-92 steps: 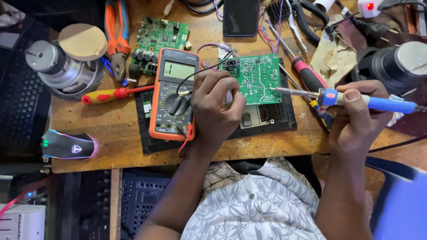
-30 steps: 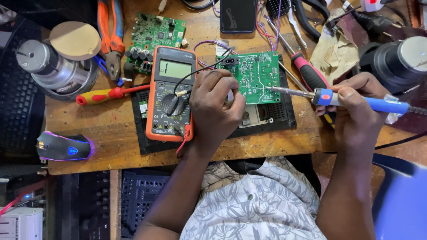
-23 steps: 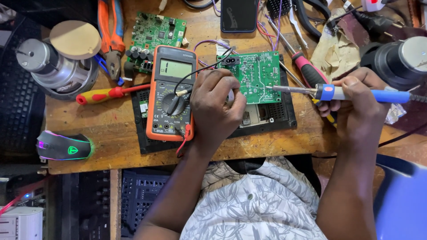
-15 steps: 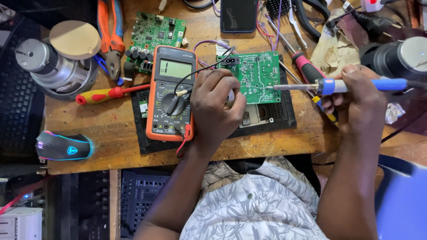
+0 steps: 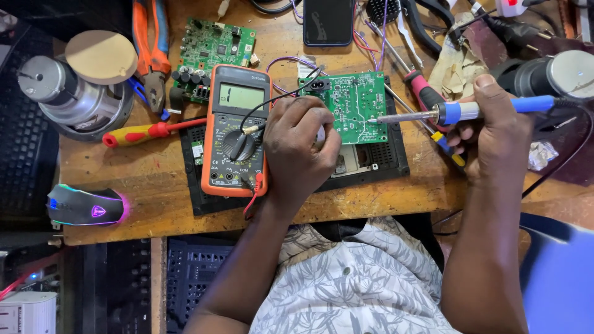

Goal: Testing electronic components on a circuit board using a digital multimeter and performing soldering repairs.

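Head view: the left hand [image 5: 300, 151] rests curled, fingers pressing the green circuit board [image 5: 356, 108], which lies on a black panel [image 5: 377, 164] on the wooden table [image 5: 154, 213]. The right hand [image 5: 492, 133] grips a blue-handled soldering iron [image 5: 458, 112], tip touching the board. An orange multimeter [image 5: 236, 133] sits just left.

Two green circuit boards lie on the desk [image 5: 154, 210] — one [image 5: 356, 108] at the middle, one [image 5: 213, 52] near the far edge. One orange meter [image 5: 238, 130]. One soldering iron [image 5: 458, 111]. Two screwdrivers — one [image 5: 145, 131] red and yellow, another [image 5: 424, 93] red-handled. One pair of orange pliers [image 5: 148, 52], one phone [image 5: 328, 21], one mouse [image 5: 83, 205] at the near left corner.
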